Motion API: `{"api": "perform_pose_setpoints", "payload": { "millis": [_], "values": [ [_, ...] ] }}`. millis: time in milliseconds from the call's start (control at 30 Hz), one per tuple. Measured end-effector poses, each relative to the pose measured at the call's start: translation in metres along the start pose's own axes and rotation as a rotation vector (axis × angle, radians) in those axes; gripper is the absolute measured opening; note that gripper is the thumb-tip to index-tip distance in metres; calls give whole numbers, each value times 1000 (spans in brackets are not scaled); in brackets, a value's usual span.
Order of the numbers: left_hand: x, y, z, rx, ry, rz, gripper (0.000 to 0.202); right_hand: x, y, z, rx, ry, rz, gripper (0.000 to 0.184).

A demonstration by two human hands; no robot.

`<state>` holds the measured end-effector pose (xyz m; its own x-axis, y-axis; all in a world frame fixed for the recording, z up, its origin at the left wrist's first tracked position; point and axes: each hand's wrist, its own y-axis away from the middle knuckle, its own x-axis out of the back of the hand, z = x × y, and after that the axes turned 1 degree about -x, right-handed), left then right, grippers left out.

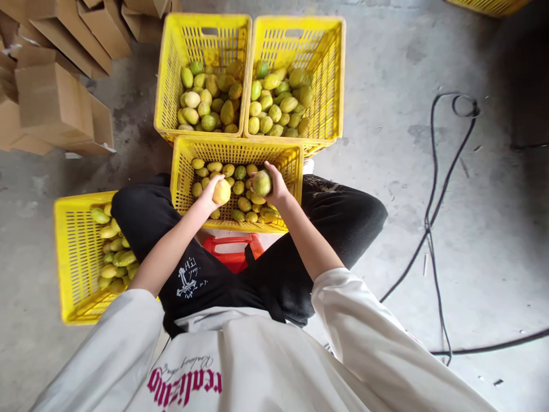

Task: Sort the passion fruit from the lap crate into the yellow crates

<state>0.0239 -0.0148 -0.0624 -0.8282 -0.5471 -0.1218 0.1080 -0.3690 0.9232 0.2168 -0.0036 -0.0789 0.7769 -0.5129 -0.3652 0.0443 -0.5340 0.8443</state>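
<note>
My left hand (210, 193) is closed around a yellow, rounded fruit (222, 191), which looks like a mango or small papaya. In my right hand (277, 184) is a greener fruit (261, 182) of the same sort, with a dull yellow patch. Both hands are held over a yellow plastic crate (238, 224) between my knees. Inside that crate lie several smaller yellow-green fruits (244, 204), partly hidden by my hands.
Beyond the near crate stand two yellow crates, left (162, 86) and right (334, 86), holding more fruit. Another fruit crate (77, 257) is beside my left knee. A red plastic object (234, 263) lies between my legs. Cardboard boxes (55, 103) are upper left; a black cable (433, 171) loops across the right floor.
</note>
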Motion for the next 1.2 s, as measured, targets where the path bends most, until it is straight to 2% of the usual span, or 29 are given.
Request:
{"api": "perform_pose_setpoints", "payload": {
  "millis": [167, 267, 367, 433, 533, 600, 733, 867, 967, 1100, 1200],
  "values": [
    [-1, 0, 0, 12, 32, -21, 25, -4, 2, -2, 154, -44, 13, 41],
    [1, -1, 1, 16, 69, 3, 23, 0, -1, -1, 71, -87, 96, 36],
    [4, -6, 2, 8, 103, 78, 24, 6, -7, 3, -21, -75, 152, 32],
    [4, -10, 2, -7, 103, 99, 24, 9, -12, 5, -5, -70, 166, 31],
    [3, -12, 1, -32, 100, 84, 11, 10, -17, 5, 61, -62, 183, 39],
    [0, -11, 1, -49, 104, 70, 17, 10, -17, 2, 99, -50, 192, 43],
    [-4, -7, 3, -79, 105, 71, 27, 10, -15, -1, 135, -7, 142, 37],
    [-4, -5, 4, -45, 131, 77, 28, 10, -10, 0, 156, 22, 85, 31],
    [-2, -5, 4, -24, 139, 34, 25, 7, -3, -1, 118, 21, 60, 32],
    [-1, -5, 1, -8, 182, -43, 22, 3, 4, -4, 104, -9, 38, 44],
    [-2, -4, 0, -13, 205, -83, 17, 3, 3, -4, 114, -28, 33, 37]
  ]
}}
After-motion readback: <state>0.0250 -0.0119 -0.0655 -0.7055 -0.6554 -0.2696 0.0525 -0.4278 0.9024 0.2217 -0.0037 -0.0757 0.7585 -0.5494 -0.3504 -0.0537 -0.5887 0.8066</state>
